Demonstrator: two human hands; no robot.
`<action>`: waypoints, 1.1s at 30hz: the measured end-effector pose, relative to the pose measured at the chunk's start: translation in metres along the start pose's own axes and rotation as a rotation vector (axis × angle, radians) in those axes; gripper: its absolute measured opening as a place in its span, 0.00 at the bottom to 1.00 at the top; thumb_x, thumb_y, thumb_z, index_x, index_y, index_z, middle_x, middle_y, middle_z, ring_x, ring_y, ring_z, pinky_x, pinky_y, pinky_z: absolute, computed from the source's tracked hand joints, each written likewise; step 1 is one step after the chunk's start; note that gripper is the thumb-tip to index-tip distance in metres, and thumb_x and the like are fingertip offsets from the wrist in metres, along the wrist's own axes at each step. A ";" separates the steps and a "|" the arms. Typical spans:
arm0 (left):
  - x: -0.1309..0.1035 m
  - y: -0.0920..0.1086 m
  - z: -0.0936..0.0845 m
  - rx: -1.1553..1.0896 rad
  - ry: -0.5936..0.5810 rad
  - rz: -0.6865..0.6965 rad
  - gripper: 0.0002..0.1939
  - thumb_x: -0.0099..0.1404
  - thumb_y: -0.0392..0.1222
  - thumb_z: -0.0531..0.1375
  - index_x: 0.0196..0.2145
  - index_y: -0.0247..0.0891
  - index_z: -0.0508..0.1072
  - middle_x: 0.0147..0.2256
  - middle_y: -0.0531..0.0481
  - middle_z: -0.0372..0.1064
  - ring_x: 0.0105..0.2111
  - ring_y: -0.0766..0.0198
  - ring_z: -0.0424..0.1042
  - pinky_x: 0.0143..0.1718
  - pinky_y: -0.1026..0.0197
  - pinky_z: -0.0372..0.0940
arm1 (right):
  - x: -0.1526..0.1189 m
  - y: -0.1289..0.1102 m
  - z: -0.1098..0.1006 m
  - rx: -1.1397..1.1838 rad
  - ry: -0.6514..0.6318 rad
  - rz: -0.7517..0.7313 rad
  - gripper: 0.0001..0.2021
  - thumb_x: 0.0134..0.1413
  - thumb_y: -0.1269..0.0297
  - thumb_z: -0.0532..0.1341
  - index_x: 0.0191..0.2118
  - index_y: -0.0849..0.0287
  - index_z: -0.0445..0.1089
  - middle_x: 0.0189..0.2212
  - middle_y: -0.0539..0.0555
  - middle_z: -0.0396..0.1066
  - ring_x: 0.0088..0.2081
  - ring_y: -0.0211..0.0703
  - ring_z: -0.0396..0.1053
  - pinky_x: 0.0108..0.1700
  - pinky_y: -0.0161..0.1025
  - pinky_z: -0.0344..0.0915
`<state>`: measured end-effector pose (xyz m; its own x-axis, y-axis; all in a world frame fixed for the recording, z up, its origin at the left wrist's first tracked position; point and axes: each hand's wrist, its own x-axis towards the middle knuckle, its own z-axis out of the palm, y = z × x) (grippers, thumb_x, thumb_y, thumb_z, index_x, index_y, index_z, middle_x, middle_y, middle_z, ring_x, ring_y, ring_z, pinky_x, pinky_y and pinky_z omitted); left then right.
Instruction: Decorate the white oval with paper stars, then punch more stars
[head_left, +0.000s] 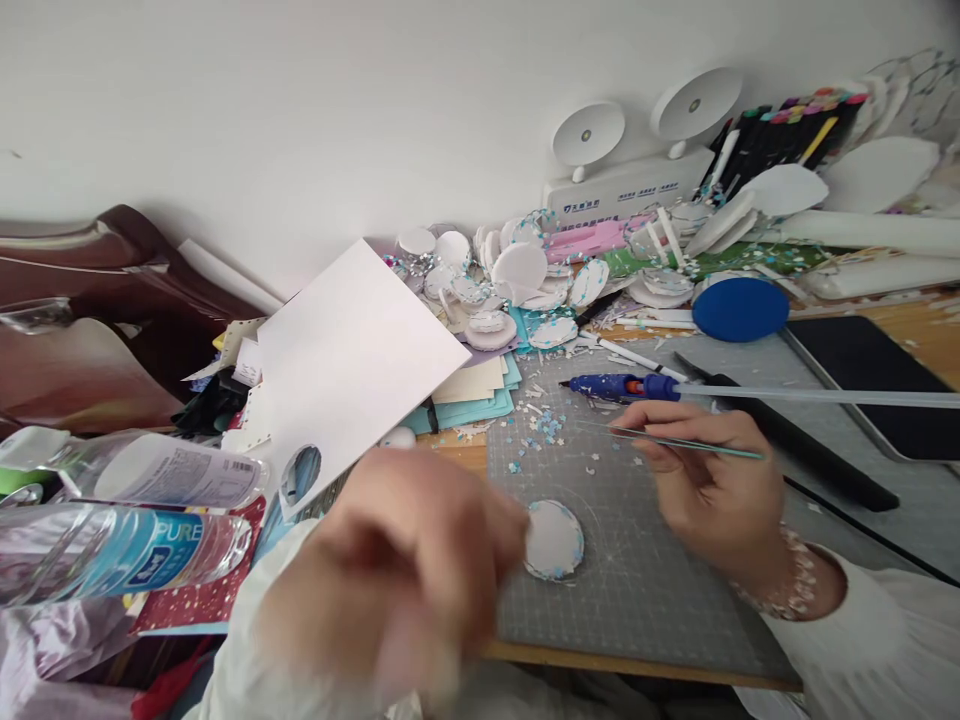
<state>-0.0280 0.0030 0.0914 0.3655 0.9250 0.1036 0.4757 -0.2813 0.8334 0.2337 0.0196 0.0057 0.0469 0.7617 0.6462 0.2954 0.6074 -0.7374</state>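
The right hand point(705, 470) is half closed, its thumb and fingers pinching a slim teal tool point(705, 444) with a thin, pale tip that points left above the mat; whether it is a pair of tweezers or a single rod is too fine to tell. A bracelet of pale beads point(795, 575) circles that wrist, below a loose white sleeve. The left hand point(420, 540) is curled inward and heavily blurred near the camera, so I cannot tell whether its fingers pinch anything. Just beside its knuckles a flat white disc point(555, 540) lies on the grey cutting mat point(637, 610), smooth in the middle and rimmed with a rough edge flecked in blue; contact between hand and disc cannot be made out. Past it, small blue and white star-shaped confetti point(547, 425) is scattered over the printed grid. Beyond the right hand lies a blue glue pen point(619, 386), glossy plastic with a dark nozzle, and a long translucent glue stick point(825, 397) runs out of its rear, over a matt black cutter point(810, 445). To the left, a stiff white board point(360, 340) with a round hole near its lower corner leans beside a heap of white discs point(517, 268), some edged with blue bits.
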 end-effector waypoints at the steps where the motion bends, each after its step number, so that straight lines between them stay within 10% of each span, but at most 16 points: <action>1: 0.007 0.001 0.003 -0.033 0.004 -0.004 0.25 0.63 0.64 0.53 0.22 0.40 0.68 0.21 0.48 0.65 0.23 0.62 0.66 0.22 0.59 0.60 | 0.002 0.000 0.002 -0.003 -0.003 0.004 0.08 0.55 0.73 0.61 0.38 0.53 0.65 0.34 0.54 0.74 0.37 0.46 0.76 0.37 0.45 0.72; 11: 0.028 -0.069 0.042 0.101 -0.244 0.013 0.12 0.68 0.43 0.55 0.31 0.35 0.72 0.23 0.54 0.64 0.22 0.70 0.60 0.24 0.66 0.54 | 0.011 -0.009 0.008 0.040 -0.047 0.159 0.04 0.60 0.71 0.58 0.34 0.54 0.65 0.30 0.51 0.73 0.33 0.41 0.76 0.35 0.39 0.74; 18: 0.028 -0.057 0.043 0.185 -0.391 0.224 0.09 0.66 0.42 0.59 0.31 0.36 0.73 0.23 0.53 0.64 0.26 0.67 0.64 0.29 0.64 0.57 | 0.009 -0.012 0.004 0.006 -0.031 0.222 0.04 0.59 0.70 0.59 0.34 0.55 0.69 0.30 0.50 0.72 0.33 0.40 0.75 0.34 0.38 0.74; 33: 0.019 -0.055 0.061 0.260 -0.321 0.297 0.07 0.66 0.45 0.61 0.36 0.39 0.74 0.36 0.48 0.70 0.39 0.59 0.64 0.44 0.54 0.57 | 0.010 -0.012 0.005 0.096 -0.003 0.264 0.03 0.59 0.68 0.60 0.35 0.53 0.66 0.31 0.50 0.73 0.29 0.41 0.76 0.33 0.41 0.76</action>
<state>0.0018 0.0202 0.0148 0.7236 0.6814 0.1098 0.4818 -0.6125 0.6267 0.2264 0.0211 0.0196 0.1075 0.8969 0.4289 0.1811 0.4065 -0.8955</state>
